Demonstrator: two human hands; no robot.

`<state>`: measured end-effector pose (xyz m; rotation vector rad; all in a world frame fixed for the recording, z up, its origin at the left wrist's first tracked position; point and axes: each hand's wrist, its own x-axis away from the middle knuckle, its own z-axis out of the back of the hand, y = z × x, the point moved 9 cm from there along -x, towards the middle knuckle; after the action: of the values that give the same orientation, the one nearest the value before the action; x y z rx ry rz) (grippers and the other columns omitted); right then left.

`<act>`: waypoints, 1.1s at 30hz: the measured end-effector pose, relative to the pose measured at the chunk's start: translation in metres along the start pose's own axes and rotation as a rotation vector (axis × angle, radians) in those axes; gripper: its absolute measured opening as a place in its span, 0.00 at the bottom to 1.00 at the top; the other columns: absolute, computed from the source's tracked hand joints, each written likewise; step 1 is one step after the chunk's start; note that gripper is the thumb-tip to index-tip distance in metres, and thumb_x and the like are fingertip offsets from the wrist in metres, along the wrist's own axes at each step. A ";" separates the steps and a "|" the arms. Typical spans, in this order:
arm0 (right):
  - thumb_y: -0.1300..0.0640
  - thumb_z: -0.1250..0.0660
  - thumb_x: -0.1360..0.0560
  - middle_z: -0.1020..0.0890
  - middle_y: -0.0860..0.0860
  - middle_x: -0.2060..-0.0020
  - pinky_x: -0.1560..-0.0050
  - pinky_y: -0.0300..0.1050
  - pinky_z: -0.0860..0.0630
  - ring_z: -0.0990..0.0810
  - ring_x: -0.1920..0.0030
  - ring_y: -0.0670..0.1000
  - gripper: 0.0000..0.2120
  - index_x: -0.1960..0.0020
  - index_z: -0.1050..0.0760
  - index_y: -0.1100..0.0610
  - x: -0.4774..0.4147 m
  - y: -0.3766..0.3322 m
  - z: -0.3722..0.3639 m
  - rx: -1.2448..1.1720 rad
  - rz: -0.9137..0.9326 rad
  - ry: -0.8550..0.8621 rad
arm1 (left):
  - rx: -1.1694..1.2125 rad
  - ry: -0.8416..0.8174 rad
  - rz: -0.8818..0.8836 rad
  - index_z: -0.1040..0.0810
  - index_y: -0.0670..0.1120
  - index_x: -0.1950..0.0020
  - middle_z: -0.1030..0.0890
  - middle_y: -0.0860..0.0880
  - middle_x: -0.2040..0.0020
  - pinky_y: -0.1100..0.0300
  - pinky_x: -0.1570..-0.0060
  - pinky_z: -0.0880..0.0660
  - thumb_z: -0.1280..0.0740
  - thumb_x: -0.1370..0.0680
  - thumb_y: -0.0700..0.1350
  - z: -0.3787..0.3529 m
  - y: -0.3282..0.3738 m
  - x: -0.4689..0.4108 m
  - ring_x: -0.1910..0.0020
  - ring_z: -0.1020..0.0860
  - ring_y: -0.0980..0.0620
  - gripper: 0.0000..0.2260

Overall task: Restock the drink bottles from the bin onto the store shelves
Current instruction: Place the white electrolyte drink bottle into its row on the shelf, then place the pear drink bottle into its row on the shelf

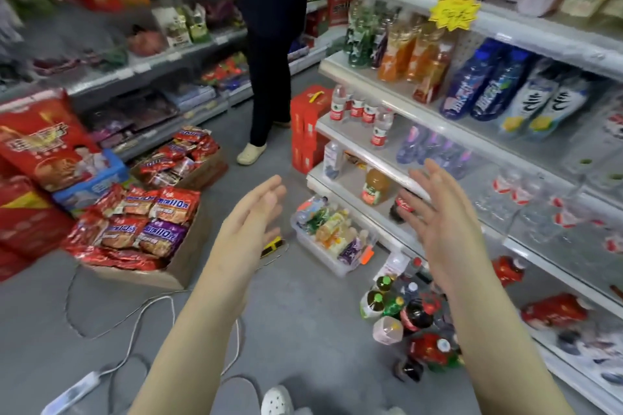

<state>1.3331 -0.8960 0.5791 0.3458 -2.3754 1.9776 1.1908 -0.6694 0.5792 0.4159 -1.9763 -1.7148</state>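
A clear plastic bin [332, 261] full of several small drink bottles [332, 222] sits on the grey floor beside the bottom shelf. White store shelves [387, 165] run along the right, holding water, juice and soda bottles. A cluster of large bottles [409, 310] stands on the floor nearer to me. My left hand [251, 212] hovers open above the floor, left of the bin. My right hand [438, 212] is raised open in front of the lower shelves, palm toward the left. Neither hand holds anything.
Cardboard boxes of red snack packets [141, 222] fill the floor at left. A person in dark clothes [269, 54] stands in the aisle ahead. Red cartons [305, 125] are stacked at the shelf end. A white power strip [72, 392] and cables lie on the floor.
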 end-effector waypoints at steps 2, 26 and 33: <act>0.50 0.40 0.17 0.19 0.41 0.42 0.46 0.43 0.23 0.16 0.48 0.43 0.16 0.30 0.29 0.47 0.001 0.008 -0.016 0.022 -0.007 -0.003 | 0.000 0.002 -0.004 0.25 0.62 0.38 0.22 0.59 0.36 0.54 0.36 0.28 0.41 0.20 0.55 0.019 0.000 -0.006 0.36 0.25 0.57 0.12; 0.45 0.40 0.19 0.18 0.49 0.41 0.36 0.51 0.27 0.20 0.40 0.52 0.17 0.35 0.26 0.53 -0.220 0.210 -0.032 0.057 -0.652 0.052 | 0.238 -0.116 0.679 0.23 0.55 0.41 0.21 0.52 0.36 0.49 0.35 0.30 0.46 0.18 0.59 -0.052 -0.177 -0.257 0.35 0.25 0.47 0.15; 0.44 0.44 0.17 0.19 0.49 0.43 0.39 0.50 0.28 0.22 0.40 0.54 0.16 0.42 0.24 0.52 -0.309 0.291 -0.023 0.035 -0.835 0.101 | 0.179 -0.061 0.842 0.24 0.51 0.34 0.19 0.52 0.40 0.56 0.51 0.28 0.39 0.22 0.57 -0.064 -0.269 -0.348 0.46 0.22 0.51 0.19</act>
<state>1.5769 -0.7789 0.2511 1.0047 -1.6935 1.5663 1.4935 -0.5845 0.2648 -0.3831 -1.9372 -1.0229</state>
